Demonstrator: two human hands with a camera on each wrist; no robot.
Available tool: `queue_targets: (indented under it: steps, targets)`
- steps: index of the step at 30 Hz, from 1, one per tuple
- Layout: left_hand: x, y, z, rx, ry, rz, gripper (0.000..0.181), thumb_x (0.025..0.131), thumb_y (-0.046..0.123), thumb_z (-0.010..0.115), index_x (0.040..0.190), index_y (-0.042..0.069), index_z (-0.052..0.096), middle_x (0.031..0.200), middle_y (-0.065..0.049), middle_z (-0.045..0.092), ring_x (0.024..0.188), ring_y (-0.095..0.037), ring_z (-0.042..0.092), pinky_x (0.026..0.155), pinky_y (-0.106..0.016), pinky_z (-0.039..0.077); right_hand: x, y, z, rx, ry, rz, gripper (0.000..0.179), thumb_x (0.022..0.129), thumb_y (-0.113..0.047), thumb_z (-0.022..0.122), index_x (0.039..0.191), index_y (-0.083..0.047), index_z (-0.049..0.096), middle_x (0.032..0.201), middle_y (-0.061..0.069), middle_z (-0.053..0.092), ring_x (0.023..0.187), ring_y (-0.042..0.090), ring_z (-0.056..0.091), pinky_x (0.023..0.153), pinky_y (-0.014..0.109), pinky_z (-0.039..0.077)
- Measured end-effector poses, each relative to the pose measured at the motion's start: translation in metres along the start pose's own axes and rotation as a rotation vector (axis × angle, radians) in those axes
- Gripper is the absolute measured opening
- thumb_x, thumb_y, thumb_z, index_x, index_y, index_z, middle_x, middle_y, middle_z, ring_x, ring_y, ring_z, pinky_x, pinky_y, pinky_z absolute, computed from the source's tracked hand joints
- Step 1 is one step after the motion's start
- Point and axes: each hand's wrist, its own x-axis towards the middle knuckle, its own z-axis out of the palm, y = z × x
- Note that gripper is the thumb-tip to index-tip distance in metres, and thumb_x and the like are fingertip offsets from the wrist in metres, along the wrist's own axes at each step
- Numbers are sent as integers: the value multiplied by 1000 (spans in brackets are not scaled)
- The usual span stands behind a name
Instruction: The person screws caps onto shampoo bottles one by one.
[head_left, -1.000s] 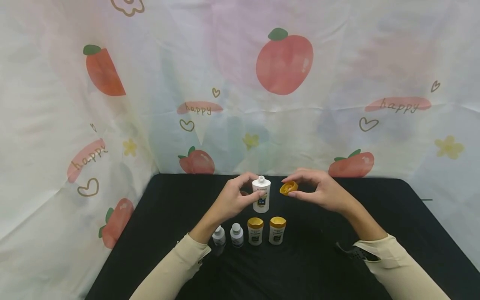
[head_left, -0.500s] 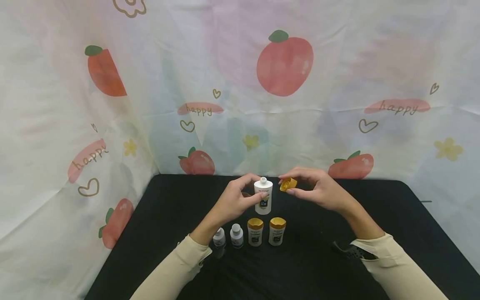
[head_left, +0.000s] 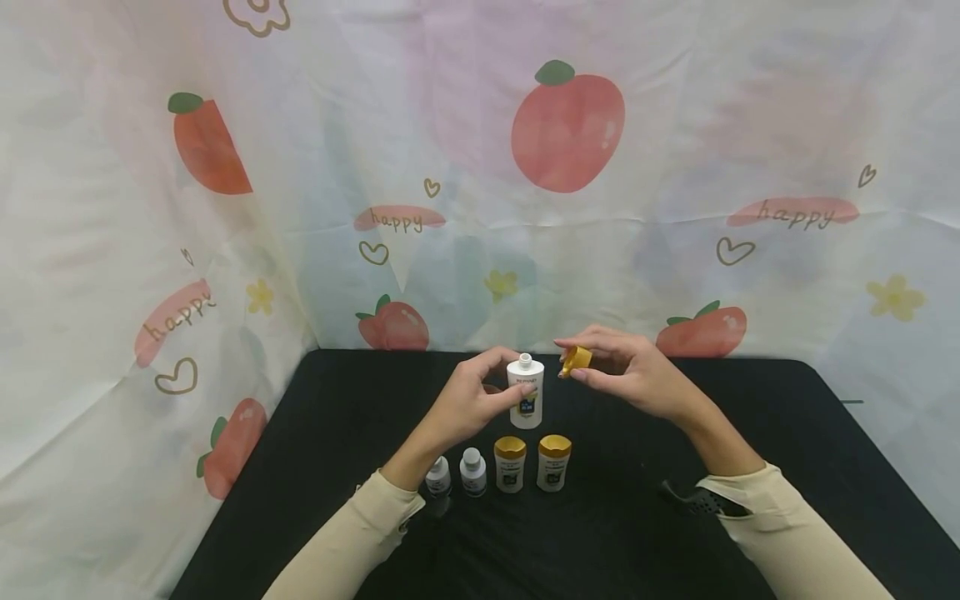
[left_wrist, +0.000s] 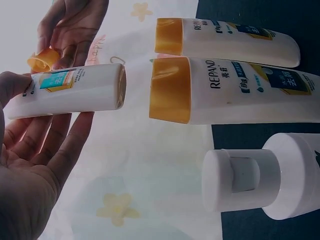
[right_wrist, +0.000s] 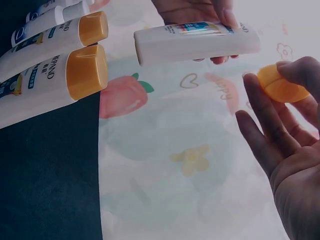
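My left hand (head_left: 472,396) grips a white shampoo bottle (head_left: 527,408) upright between thumb and fingers. Its narrow neck is bare at the top, and its label also shows in the left wrist view. Just to the right, my right hand (head_left: 637,371) pinches a gold bottle cap (head_left: 577,361) between thumb and fingers, apart from the bottle. The cap is tilted, and in the right wrist view its rounded outer side (right_wrist: 282,85) faces the camera. Both hands are raised behind the row of standing bottles.
Two gold-capped shampoo bottles, one on the left (head_left: 510,467) and one on the right (head_left: 553,464), stand on the black table (head_left: 637,533). Left of them are two white-capped bottles, one (head_left: 473,473) in full view, the other (head_left: 438,475) near my left forearm. A printed cloth (head_left: 465,125) hangs behind.
The gold cap has turned in my right fingers, from its hollow side showing to a tilted side view. My left hand and the bottle have shifted slightly right.
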Motion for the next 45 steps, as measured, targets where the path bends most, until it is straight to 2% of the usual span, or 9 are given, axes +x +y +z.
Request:
queue_targets:
  steps: [5, 8, 15, 24, 28, 33, 38, 45]
  targets:
    - [1, -1, 1, -10, 6, -5, 27, 96, 20, 73, 121, 13, 65, 111, 0, 67, 97, -16, 65, 79, -30, 59, 0, -1, 1, 1, 40, 117, 42, 95, -1, 69, 134, -11, 58, 119, 8, 67, 106, 18, 71, 86, 29, 58]
    - [1, -1, 2, -10, 15, -10, 28, 95, 21, 73, 122, 13, 65, 112, 1, 67, 98, -18, 66, 80, -29, 59, 1, -3, 0, 14, 48, 144, 37, 95, -2, 70, 129, -8, 58, 118, 9, 67, 107, 18, 70, 86, 30, 58]
    - [2, -2, 2, -22, 20, -16, 27, 96, 20, 73, 121, 12, 65, 111, -2, 68, 99, -26, 66, 81, -29, 59, 6, -8, -1, 2, 33, 127, 35, 94, -3, 71, 128, -6, 60, 119, 7, 67, 108, 19, 69, 86, 30, 58]
    - [2, 0, 5, -33, 18, -8, 27, 96, 19, 73, 121, 11, 65, 112, -2, 67, 98, -22, 66, 81, -31, 59, 9, -11, -1, 14, 18, 96, 38, 95, -1, 70, 130, -14, 62, 121, 7, 67, 109, 21, 68, 89, 29, 57]
    - [2, 0, 6, -47, 20, -8, 27, 96, 19, 73, 121, 12, 65, 112, -2, 68, 100, -24, 66, 82, -35, 59, 11, -11, -1, 13, 9, 88, 38, 95, -1, 70, 130, -15, 63, 122, 6, 67, 111, 20, 68, 90, 29, 57]
    - [3, -2, 7, -56, 27, -4, 27, 95, 19, 73, 120, 12, 66, 113, -1, 68, 99, -20, 66, 83, -40, 59, 15, -11, 1, 21, -14, 51, 39, 94, 3, 68, 130, -14, 64, 118, 6, 66, 108, 24, 69, 90, 30, 57]
    - [3, -2, 7, -52, 31, -9, 27, 95, 19, 73, 120, 12, 66, 112, 0, 68, 98, -16, 67, 83, -35, 59, 20, -12, 2, -1, -30, 17, 43, 93, 7, 68, 131, -12, 65, 114, 5, 64, 107, 24, 69, 90, 32, 57]
    - [3, -4, 8, -27, 27, -17, 26, 96, 21, 73, 121, 13, 65, 111, -1, 69, 94, -13, 66, 77, -30, 59, 27, -19, 4, -69, -16, 30, 40, 94, -2, 71, 132, -10, 63, 122, 0, 67, 112, 16, 67, 94, 28, 55]
